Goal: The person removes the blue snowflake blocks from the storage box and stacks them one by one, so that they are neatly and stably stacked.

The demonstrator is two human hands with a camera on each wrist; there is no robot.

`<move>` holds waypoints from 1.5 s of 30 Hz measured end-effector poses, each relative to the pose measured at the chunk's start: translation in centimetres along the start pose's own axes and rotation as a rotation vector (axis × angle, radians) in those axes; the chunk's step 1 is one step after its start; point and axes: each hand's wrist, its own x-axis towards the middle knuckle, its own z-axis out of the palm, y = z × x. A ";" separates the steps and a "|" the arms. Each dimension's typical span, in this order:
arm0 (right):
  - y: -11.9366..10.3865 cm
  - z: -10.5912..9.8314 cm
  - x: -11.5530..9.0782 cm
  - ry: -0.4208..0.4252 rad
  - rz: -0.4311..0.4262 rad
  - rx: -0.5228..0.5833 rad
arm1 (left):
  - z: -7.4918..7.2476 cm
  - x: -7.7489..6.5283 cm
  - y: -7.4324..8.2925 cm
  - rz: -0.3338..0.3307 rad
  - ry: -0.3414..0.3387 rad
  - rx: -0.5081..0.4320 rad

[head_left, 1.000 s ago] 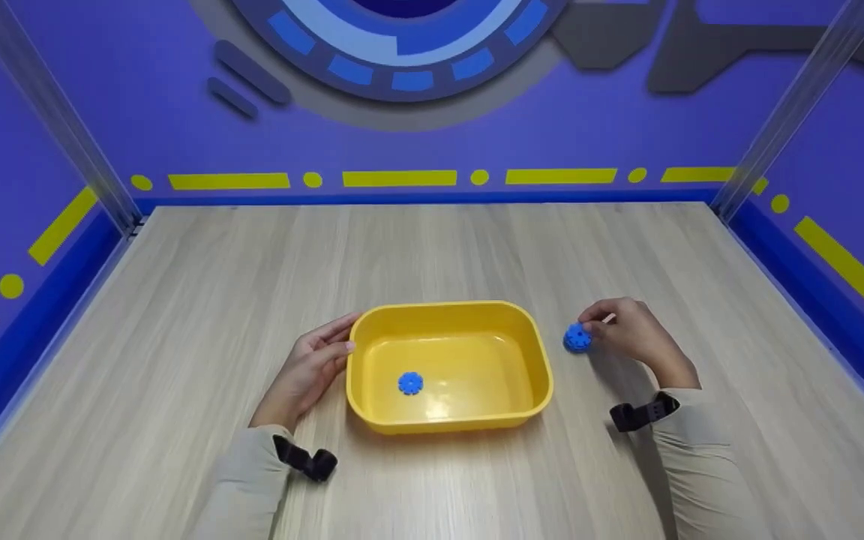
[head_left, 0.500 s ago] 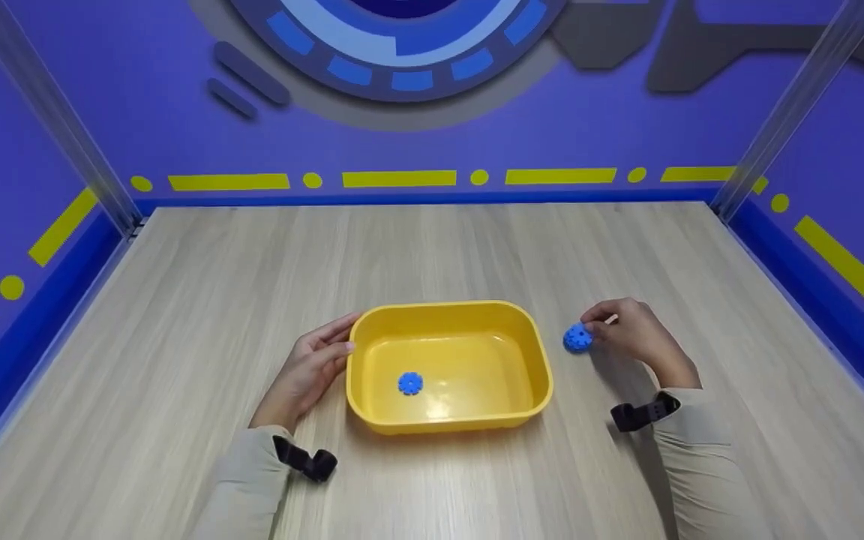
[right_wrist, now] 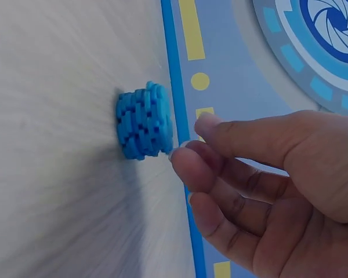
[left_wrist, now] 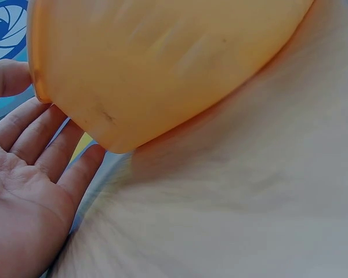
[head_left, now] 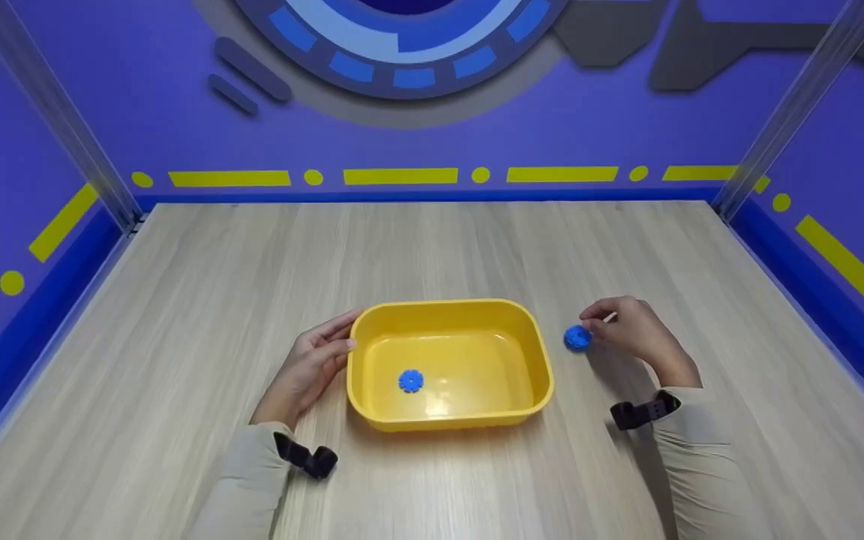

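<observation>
My left hand [head_left: 310, 373] rests against the left side of a yellow plastic bin [head_left: 447, 424]. In the left wrist view, the thumb touches the rim and the nearly straight fingers lie against the outer wall. One blue notched disc [head_left: 411, 381], flower-like in outline, lies flat on the bin floor. To the right of the bin, several such discs form a small stack [right_wrist: 144, 121] on the table. My right hand [head_left: 631, 330] is at this stack, fingers loosely bent. In the right wrist view, the index fingertip is right at the top disc's edge, with the thumb apart from it.
The light wood table [head_left: 432, 251] is bordered by blue-purple panels with yellow marks at the back and both sides. Clear corner posts [head_left: 784, 112] stand at the back corners. A dark wrist camera [head_left: 646, 411] sits on each wrist.
The top of the blue stack looks slightly different beneath the right fingertips. Both hands, the bin and the disc inside it stay almost where they were.
</observation>
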 end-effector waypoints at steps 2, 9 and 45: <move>-0.2 0.0 0.0 0.001 -0.011 -0.009 | 0.0 0.0 0.0 -0.001 0.000 0.003; -1.2 -0.3 -0.1 0.018 -0.100 -0.012 | 0.0 0.0 0.0 -0.003 -0.003 0.008; -13.9 2.2 1.2 -0.277 -0.506 -0.235 | 0.0 0.0 0.0 -0.011 -0.006 -0.007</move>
